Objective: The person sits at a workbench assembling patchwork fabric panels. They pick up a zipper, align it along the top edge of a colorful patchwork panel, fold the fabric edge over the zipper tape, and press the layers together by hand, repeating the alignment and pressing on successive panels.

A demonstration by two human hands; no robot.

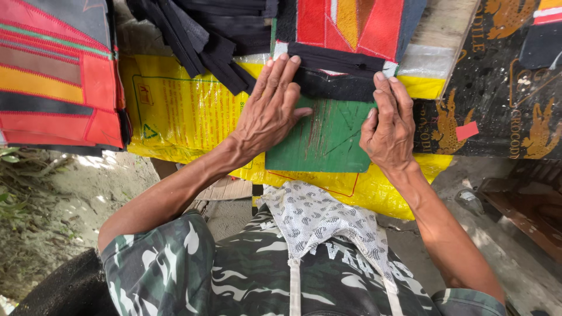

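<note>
— Where's the black strip (pixel 336 60)?
— On the green mat (pixel 325 137), under the red patchwork piece (pixel 351 23). Both hands lie flat and unclenched, left hand (pixel 270 112) and right hand (pixel 389 130) pressing its fold.
— How to do it well?
— Probably keep the fingertips level along the edge, pressing evenly.

yellow sack (pixel 181 111), perhaps fabric stack (pixel 55 76)
</note>
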